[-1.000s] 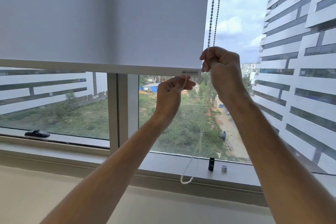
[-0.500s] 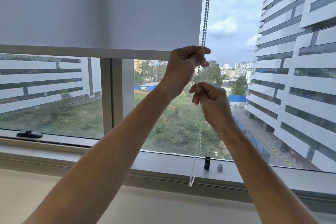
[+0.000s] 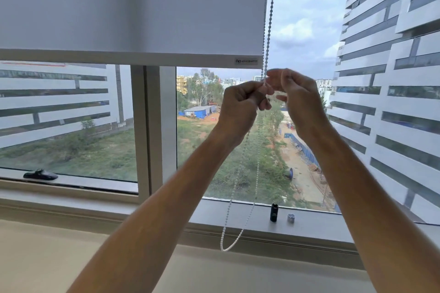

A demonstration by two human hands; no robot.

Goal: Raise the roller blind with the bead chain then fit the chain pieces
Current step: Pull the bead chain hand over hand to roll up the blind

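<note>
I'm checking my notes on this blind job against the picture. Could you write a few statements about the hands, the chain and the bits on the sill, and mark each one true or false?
1. Both hands meet at the bead chain, left hand and right hand close together. True.
2. The blind covers the whole window. False: only the upper part is covered; glass shows below its bottom bar.
3. A black cylindrical piece stands upright on the sill. True.
4. The small grey piece is held in the right hand. False: it sits on the sill beside the black one.
5. The chain's loop hangs below the sill edge. True.
</note>
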